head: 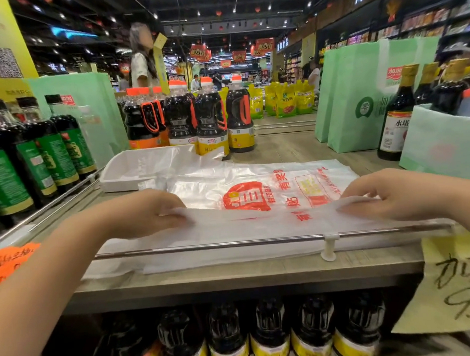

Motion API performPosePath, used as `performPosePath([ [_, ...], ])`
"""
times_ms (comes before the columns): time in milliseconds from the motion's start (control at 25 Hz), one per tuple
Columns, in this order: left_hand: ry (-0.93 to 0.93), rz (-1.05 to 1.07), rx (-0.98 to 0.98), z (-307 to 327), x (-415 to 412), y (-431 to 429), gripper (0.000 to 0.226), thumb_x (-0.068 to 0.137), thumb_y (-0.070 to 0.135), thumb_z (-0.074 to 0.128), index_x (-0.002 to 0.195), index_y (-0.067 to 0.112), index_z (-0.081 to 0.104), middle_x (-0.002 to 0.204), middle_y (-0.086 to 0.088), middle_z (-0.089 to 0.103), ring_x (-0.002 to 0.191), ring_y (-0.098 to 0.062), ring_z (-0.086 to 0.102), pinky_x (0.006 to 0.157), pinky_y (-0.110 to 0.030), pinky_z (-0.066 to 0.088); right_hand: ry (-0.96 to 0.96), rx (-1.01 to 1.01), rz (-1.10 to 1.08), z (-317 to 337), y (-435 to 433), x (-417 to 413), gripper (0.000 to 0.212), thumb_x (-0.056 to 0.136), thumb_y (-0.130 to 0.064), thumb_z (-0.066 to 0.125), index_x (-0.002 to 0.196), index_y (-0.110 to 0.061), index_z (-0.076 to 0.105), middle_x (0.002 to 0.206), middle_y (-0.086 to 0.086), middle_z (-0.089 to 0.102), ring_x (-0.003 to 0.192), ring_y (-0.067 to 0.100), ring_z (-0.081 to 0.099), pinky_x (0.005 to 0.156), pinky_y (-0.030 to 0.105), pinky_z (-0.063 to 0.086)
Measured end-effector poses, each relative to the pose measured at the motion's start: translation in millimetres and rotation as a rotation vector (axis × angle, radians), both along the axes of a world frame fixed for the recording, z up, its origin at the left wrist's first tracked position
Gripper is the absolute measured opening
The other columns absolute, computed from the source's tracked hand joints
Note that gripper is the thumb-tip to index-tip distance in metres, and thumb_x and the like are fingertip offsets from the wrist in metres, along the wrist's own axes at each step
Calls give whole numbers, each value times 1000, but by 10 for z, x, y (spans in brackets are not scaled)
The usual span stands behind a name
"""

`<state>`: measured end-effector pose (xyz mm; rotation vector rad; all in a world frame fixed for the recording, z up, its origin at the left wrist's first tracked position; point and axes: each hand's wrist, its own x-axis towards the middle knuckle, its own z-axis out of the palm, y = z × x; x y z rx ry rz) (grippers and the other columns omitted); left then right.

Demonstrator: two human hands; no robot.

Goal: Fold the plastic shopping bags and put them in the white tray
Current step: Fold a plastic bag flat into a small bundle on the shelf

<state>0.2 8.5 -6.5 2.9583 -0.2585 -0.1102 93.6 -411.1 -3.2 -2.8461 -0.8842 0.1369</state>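
Observation:
A translucent white plastic shopping bag [256, 193] with red print lies flat on the wooden shelf top. Its near edge is lifted and doubled over towards the far side. My left hand [146, 212] pinches that lifted edge at the left, and my right hand [392, 194] pinches it at the right. The white tray [111, 181] sits at the back left of the shelf top, with clear plastic lying in it and spilling over its right side. More plastic film lies between the tray and the bag.
Dark sauce bottles [211, 116] stand behind the tray, and green-labelled bottles [36, 150] line the left. Pale green paper bags [360, 95] and more bottles stand at the right. A metal rail [232, 244] runs along the shelf's front edge. People stand in the aisle behind.

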Motion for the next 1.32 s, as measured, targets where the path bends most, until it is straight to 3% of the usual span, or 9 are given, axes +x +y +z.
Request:
performPosePath([
  [240,8,130,-443,48,-103,85,42,73,53,68,106,27,73,98,12,77,91,-8,72,90,-38,56,43,171,-139,79,-169,36,25,80,-61,68,97,-43,71,91,-20,72,89,1,65,90,36,51],
  [360,-57,249,-501,15,-27,91,39,80,41,75,113,29,59,86,10,77,76,-7,73,78,-29,55,71,373,-247,94,-153,118,28,76,-47,79,99,-34,69,82,-11,76,73,3,69,73,29,51],
  [480,-9,367,-555,33,77,153,50,80,45,74,122,33,49,82,5,77,73,-16,74,77,-32,57,119,494,-367,18,-167,281,44,69,-35,87,106,-31,64,88,3,76,71,20,74,71,42,61],
  [600,17,401,-329,38,186,192,56,74,59,73,123,37,56,100,-1,72,81,-18,70,82,-35,55,90,452,-398,-106,-178,419,70,58,-51,87,120,-36,57,119,4,65,103,22,66,82,37,55],
  [680,-24,393,-155,-14,259,205,57,74,62,73,123,39,56,115,4,63,93,-16,64,83,-33,51,73,388,-402,-171,-173,481,80,65,-56,83,134,-36,48,132,5,58,108,20,61,84,32,48],
  [760,-59,374,-36,-55,285,194,57,76,64,71,125,39,54,128,4,59,106,-16,57,89,-34,46,23,304,-407,-208,-166,513,81,71,-64,73,141,-36,41,135,5,56,96,19,64,83,33,50],
  [960,-254,109,245,-98,211,-124,64,90,67,46,148,44,34,158,6,31,144,-19,29,119,-42,24,-11,147,-334,-230,-122,510,73,78,-74,55,141,-40,42,147,0,47,128,23,50,103,34,38],
  [1160,-16,-250,116,-232,300,-572,60,97,64,35,153,53,16,164,23,4,151,-3,6,124,-36,9,-245,-185,-188,-198,120,390,81,83,-80,30,153,-40,30,167,-6,7,151,21,16,123,40,20],
  [1320,55,-219,129,-332,407,-586,55,101,59,31,153,50,16,164,21,12,150,-2,11,124,-37,11,-85,-57,121,-202,615,171,62,94,-70,33,153,-50,23,162,-25,8,149,3,14,122,32,13],
])
